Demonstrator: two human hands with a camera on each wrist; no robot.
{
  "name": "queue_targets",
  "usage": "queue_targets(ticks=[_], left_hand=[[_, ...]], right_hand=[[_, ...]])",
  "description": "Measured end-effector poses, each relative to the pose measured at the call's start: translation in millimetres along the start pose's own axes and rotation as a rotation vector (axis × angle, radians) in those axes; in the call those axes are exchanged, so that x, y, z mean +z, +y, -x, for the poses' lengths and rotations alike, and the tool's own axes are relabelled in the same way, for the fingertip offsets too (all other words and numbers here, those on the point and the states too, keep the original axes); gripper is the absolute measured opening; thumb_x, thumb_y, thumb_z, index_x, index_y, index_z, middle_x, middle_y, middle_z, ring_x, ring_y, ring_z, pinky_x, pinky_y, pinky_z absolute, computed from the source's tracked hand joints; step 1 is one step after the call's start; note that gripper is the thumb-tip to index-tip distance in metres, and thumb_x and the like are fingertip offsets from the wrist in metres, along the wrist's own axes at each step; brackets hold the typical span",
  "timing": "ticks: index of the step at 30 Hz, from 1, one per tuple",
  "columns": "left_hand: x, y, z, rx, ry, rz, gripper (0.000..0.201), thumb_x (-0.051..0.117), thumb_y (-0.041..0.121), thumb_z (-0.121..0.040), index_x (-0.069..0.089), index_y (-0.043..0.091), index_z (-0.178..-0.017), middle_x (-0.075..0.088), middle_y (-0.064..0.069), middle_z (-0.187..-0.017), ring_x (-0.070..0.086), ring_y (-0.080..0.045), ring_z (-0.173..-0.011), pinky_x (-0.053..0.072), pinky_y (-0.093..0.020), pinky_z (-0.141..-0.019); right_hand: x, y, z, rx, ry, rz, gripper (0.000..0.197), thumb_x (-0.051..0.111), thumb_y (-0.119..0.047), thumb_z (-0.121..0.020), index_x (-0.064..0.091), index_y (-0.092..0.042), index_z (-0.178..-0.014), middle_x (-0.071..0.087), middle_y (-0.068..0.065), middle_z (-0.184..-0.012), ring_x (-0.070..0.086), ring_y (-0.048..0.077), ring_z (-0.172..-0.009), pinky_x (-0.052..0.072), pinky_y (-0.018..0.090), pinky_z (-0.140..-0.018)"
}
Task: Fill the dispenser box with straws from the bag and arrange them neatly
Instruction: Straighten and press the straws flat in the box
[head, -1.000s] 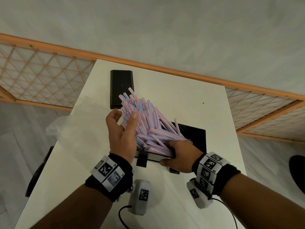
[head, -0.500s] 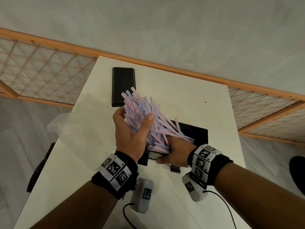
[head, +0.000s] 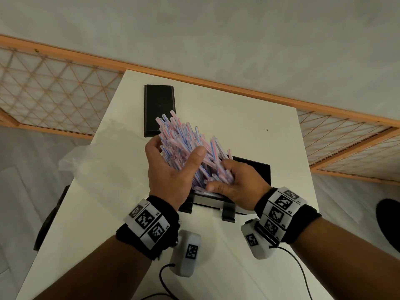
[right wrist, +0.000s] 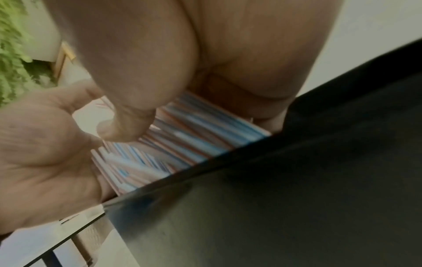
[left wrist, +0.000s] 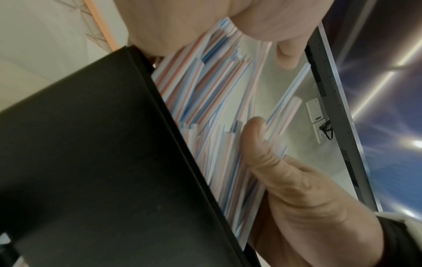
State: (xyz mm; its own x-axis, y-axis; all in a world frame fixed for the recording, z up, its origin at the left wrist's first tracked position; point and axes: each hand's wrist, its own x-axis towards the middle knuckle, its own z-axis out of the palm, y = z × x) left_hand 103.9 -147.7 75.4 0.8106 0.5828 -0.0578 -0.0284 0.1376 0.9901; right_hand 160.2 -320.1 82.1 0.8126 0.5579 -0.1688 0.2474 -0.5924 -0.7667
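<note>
**Desk:** Since a second ago, what has moved?

**Photographer:** Both hands have drawn in on the bundle. The left hand (head: 171, 169) has slid up the straws (head: 184, 146), thumb now lying across their near face, and the right hand (head: 238, 182) has climbed from the box's front edge to close round the lower ends.

**Desk:** How do the hands stand?

**Photographer:** Side by side, each clamped on the same bundle: left fingers curled round its far side, thumb in front; right fingers curled over the lower ends, thumb pointing left beneath them. Whether the hands touch one another, I cannot tell.

**Desk:** And the straws themselves?

**Photographer:** Pink-and-blue striped, fanned unevenly, tilted up and away to the left, with their lower ends down in the black dispenser box (head: 257, 172). The left wrist view shows them standing just behind the box's dark wall (left wrist: 95, 162); the right wrist view is blurred but shows the same.

**Desk:** Around them?

**Photographer:** The box sits on a white table (head: 249, 126). A clear plastic bag (head: 104, 161) lies crumpled at the table's left edge, apart from the hands. A flat black lid (head: 159, 109) lies farther back, behind the straw tips. A wooden lattice rail (head: 54, 87) runs along the wall beyond.
</note>
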Motion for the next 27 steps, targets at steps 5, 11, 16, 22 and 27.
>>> queue_targets(ticks=[5, 11, 16, 22, 27], left_hand=[[1.1, 0.5, 0.5, 0.026, -0.023, 0.031, 0.086, 0.081, 0.045, -0.069, 0.039, 0.008, -0.134, 0.061, 0.014, -0.117, 0.066, 0.006, -0.101, 0.051, -0.013, -0.084], [-1.2, 0.5, 1.3, 0.047, -0.063, 0.086, 0.092, 0.072, 0.050, -0.072, 0.035, -0.002, -0.138, 0.059, 0.002, -0.125, 0.062, 0.000, -0.111, 0.050, -0.018, -0.093], [-1.9, 1.0, 2.1, 0.032, -0.050, 0.086, 0.090, 0.073, 0.051, -0.071, 0.037, 0.000, -0.137, 0.061, 0.001, -0.122, 0.065, -0.002, -0.107, 0.052, -0.023, -0.094], [-1.7, -1.8, 0.8, -0.016, 0.018, 0.037, 0.083, 0.086, 0.043, -0.070, 0.042, 0.010, -0.132, 0.064, 0.000, -0.122, 0.069, 0.001, -0.098, 0.055, -0.019, -0.087], [4.0, 3.4, 0.8, -0.025, 0.029, 0.036, 0.080, 0.077, 0.041, -0.067, 0.043, 0.008, -0.132, 0.064, 0.012, -0.112, 0.068, 0.008, -0.092, 0.053, -0.014, -0.083]], right_hand=[[0.9, -10.6, 0.7, -0.128, 0.006, 0.025, 0.022, 0.059, -0.057, -0.083, 0.047, -0.039, -0.085, 0.054, -0.017, -0.069, 0.052, -0.002, -0.063, 0.039, 0.014, -0.060], [-8.0, -18.8, -5.8, -0.191, 0.087, -0.053, 0.025, 0.070, -0.053, -0.080, 0.054, -0.035, -0.085, 0.055, -0.018, -0.073, 0.051, 0.004, -0.066, 0.038, 0.016, -0.063], [-2.0, -11.0, 1.4, -0.125, -0.033, 0.056, 0.054, 0.086, -0.052, -0.065, 0.059, -0.016, -0.094, 0.056, -0.008, -0.083, 0.050, 0.003, -0.071, 0.044, 0.019, -0.066], [-28.0, 9.0, 24.6, 0.016, 0.127, 0.200, 0.060, 0.080, -0.065, -0.059, 0.057, -0.028, -0.100, 0.064, -0.012, -0.096, 0.062, 0.011, -0.088, 0.050, 0.023, -0.077], [-14.4, 20.1, 33.1, 0.085, -0.054, 0.340, 0.041, 0.073, -0.061, -0.073, 0.055, -0.025, -0.080, 0.056, -0.007, -0.069, 0.051, 0.007, -0.063, 0.042, 0.024, -0.059]])
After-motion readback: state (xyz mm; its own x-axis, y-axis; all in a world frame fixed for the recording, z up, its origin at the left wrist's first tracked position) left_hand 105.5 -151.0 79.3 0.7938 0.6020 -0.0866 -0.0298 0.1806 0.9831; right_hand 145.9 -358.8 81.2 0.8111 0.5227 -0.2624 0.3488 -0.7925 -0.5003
